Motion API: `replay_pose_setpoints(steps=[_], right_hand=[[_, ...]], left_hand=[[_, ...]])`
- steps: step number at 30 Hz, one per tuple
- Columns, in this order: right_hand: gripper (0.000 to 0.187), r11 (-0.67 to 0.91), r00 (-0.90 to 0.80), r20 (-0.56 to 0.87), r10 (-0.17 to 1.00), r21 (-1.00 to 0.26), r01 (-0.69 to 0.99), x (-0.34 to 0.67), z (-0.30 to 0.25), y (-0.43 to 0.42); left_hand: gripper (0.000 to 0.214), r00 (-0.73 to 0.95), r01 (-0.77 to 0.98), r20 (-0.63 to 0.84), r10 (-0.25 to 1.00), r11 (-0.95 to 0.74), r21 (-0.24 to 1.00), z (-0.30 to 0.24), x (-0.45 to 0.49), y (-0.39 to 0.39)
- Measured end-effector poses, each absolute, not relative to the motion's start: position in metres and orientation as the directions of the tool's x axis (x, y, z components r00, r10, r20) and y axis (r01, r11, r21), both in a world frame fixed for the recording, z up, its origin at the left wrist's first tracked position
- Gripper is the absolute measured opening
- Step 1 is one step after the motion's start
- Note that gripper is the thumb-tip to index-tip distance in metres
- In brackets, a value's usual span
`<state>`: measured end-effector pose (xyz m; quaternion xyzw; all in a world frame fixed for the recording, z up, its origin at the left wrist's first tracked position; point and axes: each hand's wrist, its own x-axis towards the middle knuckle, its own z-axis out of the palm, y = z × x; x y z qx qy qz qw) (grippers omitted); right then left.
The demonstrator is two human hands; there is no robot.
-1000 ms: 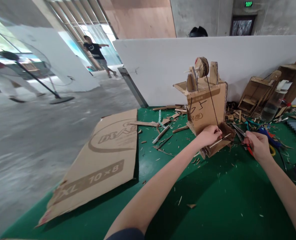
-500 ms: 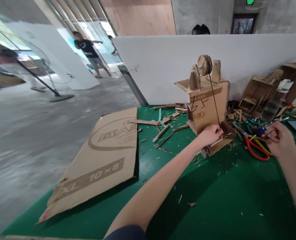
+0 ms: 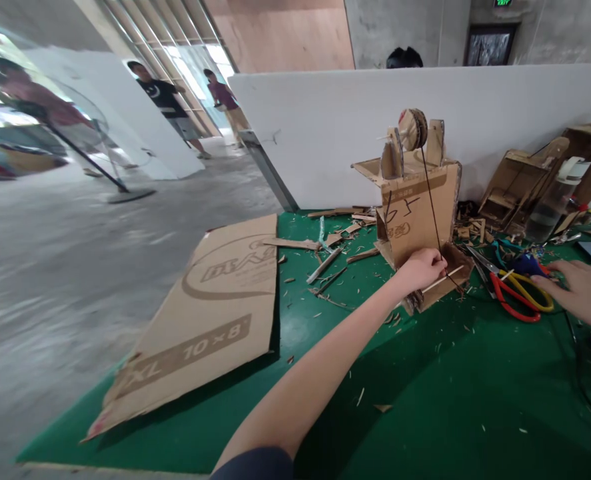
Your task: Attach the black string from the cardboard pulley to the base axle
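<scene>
My left hand (image 3: 424, 267) is closed in a pinch on a dark string (image 3: 432, 193) at the base of a cardboard model (image 3: 418, 213). From there the string runs up to a cardboard wheel (image 3: 414, 130) on top. A thin wooden stick (image 3: 442, 279) lies across the model's low cardboard tray, just beside my fingers. At the right, my right hand (image 3: 572, 283) stretches its fingers toward a blue tool (image 3: 528, 264), whose kind I cannot make out. It appears to hold nothing. Scissors with red and yellow handles (image 3: 518, 297) lie just left of it.
A large cardboard sheet (image 3: 195, 313) overhangs the left edge of the green table (image 3: 375, 440). Scraps (image 3: 325, 263) litter the table around the model. A clear bottle (image 3: 550, 207) and more cardboard pieces (image 3: 512, 177) stand at right, before a white partition (image 3: 315, 133).
My right hand has let go of the string and moved right, its fingers now stretched out. The string's free end hangs at the tray. My left hand keeps its pinch.
</scene>
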<state>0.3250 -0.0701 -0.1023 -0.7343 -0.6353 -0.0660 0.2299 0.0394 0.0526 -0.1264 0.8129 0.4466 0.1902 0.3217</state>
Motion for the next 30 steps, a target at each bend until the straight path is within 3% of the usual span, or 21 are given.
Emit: replay_pose_setpoints(steps=[2, 4, 6, 10, 14, 30], right_hand=[[0.051, 0.009, 0.041, 0.312, 0.949, -0.157, 0.988, 0.284, -0.103, -0.066], [0.051, 0.112, -0.050, 0.262, 0.964, -0.227, 0.967, 0.241, -0.107, -0.058], [0.047, 0.183, -0.140, 0.206, 0.969, -0.207, 0.961, 0.205, -0.114, -0.048], [0.026, 0.089, -0.080, 0.141, 0.987, -0.063, 0.994, 0.175, -0.135, -0.031], [0.024, 0.096, -0.098, 0.178, 0.979, 0.019, 0.995, 0.175, -0.150, -0.029], [0.024, 0.165, -0.160, 0.146, 0.976, -0.023, 0.986, 0.173, -0.165, -0.041]], left_hand=[[0.021, 0.529, 0.610, 0.021, 0.848, -0.398, 0.685, -0.126, 0.039, 0.053], [0.021, 0.525, 0.619, 0.027, 0.851, -0.404, 0.674, -0.125, 0.038, 0.052], [0.018, 0.517, 0.627, 0.039, 0.855, -0.410, 0.662, -0.125, 0.038, 0.052], [0.019, 0.500, 0.640, 0.050, 0.865, -0.408, 0.652, -0.125, 0.038, 0.052], [0.018, 0.502, 0.630, 0.040, 0.864, -0.396, 0.668, -0.128, 0.039, 0.054], [0.020, 0.479, 0.590, -0.004, 0.878, -0.319, 0.742, -0.140, 0.041, 0.065]])
